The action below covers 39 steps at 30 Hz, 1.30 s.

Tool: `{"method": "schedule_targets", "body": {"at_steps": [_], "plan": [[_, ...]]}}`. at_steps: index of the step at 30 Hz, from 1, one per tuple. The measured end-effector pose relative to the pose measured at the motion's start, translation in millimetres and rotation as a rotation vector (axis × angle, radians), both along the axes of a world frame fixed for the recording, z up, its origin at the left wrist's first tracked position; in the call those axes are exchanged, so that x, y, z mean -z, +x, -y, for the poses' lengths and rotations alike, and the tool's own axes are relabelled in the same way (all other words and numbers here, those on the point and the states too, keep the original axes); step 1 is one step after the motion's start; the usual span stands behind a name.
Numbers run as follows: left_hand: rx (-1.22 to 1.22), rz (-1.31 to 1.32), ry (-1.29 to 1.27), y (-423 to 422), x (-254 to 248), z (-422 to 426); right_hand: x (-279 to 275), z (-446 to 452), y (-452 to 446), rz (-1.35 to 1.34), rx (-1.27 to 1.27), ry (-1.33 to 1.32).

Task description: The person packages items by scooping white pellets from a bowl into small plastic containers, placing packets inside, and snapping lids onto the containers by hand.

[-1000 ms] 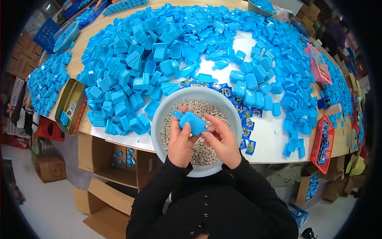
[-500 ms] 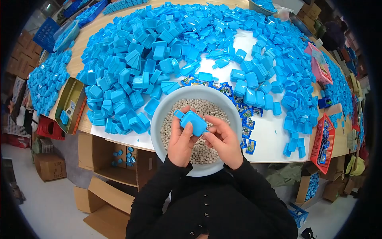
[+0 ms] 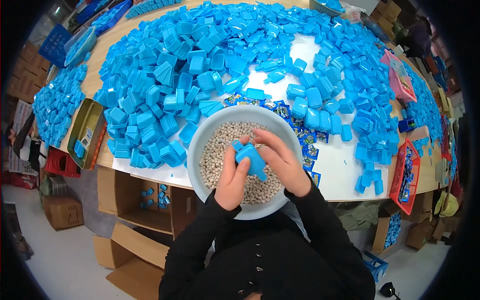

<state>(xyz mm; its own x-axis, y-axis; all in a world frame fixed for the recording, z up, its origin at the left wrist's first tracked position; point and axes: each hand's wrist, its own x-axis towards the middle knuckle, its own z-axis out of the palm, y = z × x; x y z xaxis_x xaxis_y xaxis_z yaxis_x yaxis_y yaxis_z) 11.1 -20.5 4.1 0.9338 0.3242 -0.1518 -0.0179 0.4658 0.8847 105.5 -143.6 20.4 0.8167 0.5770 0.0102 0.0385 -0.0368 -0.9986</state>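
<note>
A small blue plastic case (image 3: 251, 161) with tabs at its ends is tilted over a pale grey-blue basin (image 3: 196, 145). My left hand (image 3: 231, 181) is closed around the case, its thumb across the front face. My right hand (image 3: 284, 164) is at the case's upper right edge, fingers bent and thumb close against it; part of that contact is hidden. Below both hands, the basin holds many beige pellets (image 3: 212, 155). Behind the basin, small printed packets (image 3: 310, 151) lie on white paper (image 3: 340, 170).
Blue case halves (image 3: 150, 100) are heaped across the table. At the right stand a red basket (image 3: 404, 177) of packets and a pink basket (image 3: 399, 82). A metal tin (image 3: 85, 130) sits at the left. Open cardboard boxes (image 3: 132, 245) are below the table edge.
The case has turned so its lower tab points down and right. My right hand has shifted from that tab to the upper right edge, and my left hand has moved slightly right.
</note>
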Motion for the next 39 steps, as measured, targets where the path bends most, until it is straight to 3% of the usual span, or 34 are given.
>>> {"method": "schedule_targets", "body": {"at_steps": [5, 9, 14, 19, 25, 29, 34, 39], "plan": [[0.022, 0.046, 0.273, -1, 10, -6, 10, -12, 13, 0.040, -0.277, -0.086], [0.036, -0.025, -0.266, 1, -2, -6, -1, 5, 0, -0.091, -0.391, 0.049], [0.050, -0.062, -0.156, 2, 1, -5, 9, 4, -23, 0.006, -0.161, -0.043], [-0.019, 0.017, -0.123, 1, -8, -1, 10, 9, -13, -0.233, -0.277, 0.074], [0.047, 0.039, -0.124, 1, 1, -3, 10, 7, -10, -0.196, -0.219, 0.177], [-0.002, 0.136, 0.484, 3, 2, -2, 1, 7, -4, -0.169, -0.286, 0.030], [-0.007, 0.124, 0.777, -4, -12, -4, -6, 6, -11, -0.045, -0.302, -0.010], [-0.004, 0.228, 0.769, -5, -11, -3, -6, 10, -14, -0.025, -0.299, 0.138]]}}
